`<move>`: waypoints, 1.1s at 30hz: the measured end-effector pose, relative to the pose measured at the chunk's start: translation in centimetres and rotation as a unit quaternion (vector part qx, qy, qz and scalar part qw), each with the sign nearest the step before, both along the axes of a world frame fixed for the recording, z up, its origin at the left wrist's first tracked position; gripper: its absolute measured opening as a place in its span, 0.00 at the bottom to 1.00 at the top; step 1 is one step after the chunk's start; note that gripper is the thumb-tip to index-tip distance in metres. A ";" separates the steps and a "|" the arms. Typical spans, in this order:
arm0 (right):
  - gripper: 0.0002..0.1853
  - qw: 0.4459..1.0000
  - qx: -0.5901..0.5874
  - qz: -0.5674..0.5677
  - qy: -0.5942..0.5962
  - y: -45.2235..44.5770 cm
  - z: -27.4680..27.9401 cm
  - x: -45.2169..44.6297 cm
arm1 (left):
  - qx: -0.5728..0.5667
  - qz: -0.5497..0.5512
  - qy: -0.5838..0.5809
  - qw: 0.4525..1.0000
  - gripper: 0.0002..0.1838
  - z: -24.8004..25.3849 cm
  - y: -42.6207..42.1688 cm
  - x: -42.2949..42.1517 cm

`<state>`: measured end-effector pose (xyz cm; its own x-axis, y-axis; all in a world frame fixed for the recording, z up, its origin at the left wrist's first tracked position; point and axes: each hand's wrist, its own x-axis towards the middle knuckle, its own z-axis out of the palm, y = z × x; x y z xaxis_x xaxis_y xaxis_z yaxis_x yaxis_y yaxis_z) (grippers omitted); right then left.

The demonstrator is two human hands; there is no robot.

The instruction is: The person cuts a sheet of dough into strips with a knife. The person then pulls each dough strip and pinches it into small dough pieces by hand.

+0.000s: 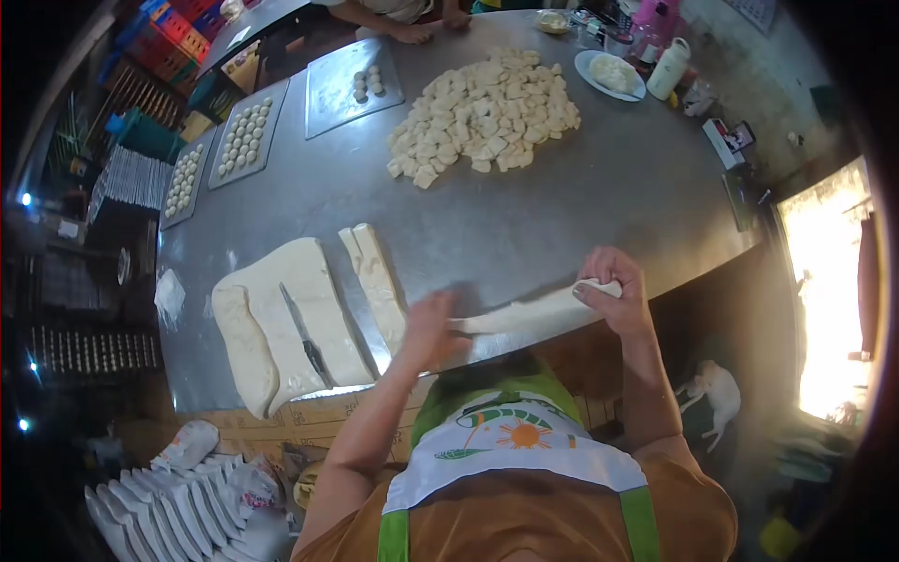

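Clock centred on the dough strip (529, 314), 12 = away from the wearer. Strip is by the near edge of the tabletop (581, 206), slung between 2 hands. Right hand (613, 290) at 3: curled closed round the far end, thumb on the strip. Left hand (433, 332) at 9: at the other end, motion-blurred; can't tell how far open or whether it grips.

Handling, my read: soft, limp, fairly light, stretches under its own weight. Not slippery, maybe a bit tacky. Thins toward the left hand, so that's the likely tear point. Best hold: full palm on the thick end, spread fingers under the middle, no pinching.

Around it: long dough piece (375, 281) at 9, just beside the left hand; 2 strips or 1 folded, can't tell. Closest obstacle. Past it, dough sheet (245, 309) with knife (313, 356) lying on top; watch the blade on wide left sweeps. Pile of dough pieces (487, 117) near 12, well apart. 3 trays (325, 98) with dough balls, 10 to 11. Bottle (670, 70) at 1. Apron (515, 436) at 6, near the strip; could snag sagging dough.
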<state>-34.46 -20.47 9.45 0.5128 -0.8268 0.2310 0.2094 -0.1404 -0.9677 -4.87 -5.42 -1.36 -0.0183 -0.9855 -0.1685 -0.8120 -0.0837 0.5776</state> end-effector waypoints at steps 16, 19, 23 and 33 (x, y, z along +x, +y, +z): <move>0.18 0.937 -0.207 -0.246 0.135 2.6 3.5 5.5 | -0.042 -0.035 0.253 0.966 0.22 15.7 -2.4 3.5; 0.12 0.929 -0.229 -0.275 0.094 4.0 4.5 7.5 | -0.217 -0.217 -0.107 0.946 0.26 17.8 -2.4 6.8; 0.11 0.986 -0.096 -0.137 -0.003 8.6 5.2 13.7 | -0.240 -0.207 -0.033 0.948 0.28 13.0 -2.2 6.4; 0.08 0.982 -0.102 -0.023 0.159 7.5 0.9 15.0 | 0.008 -0.081 0.438 0.895 0.22 9.0 -1.6 1.0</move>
<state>-19.43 -12.93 10.38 0.5487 -0.8044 0.2277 -0.1104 -0.3397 -0.9340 -3.82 -6.98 7.69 -0.2924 -0.9557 -0.0329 -0.0501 -0.0191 0.9986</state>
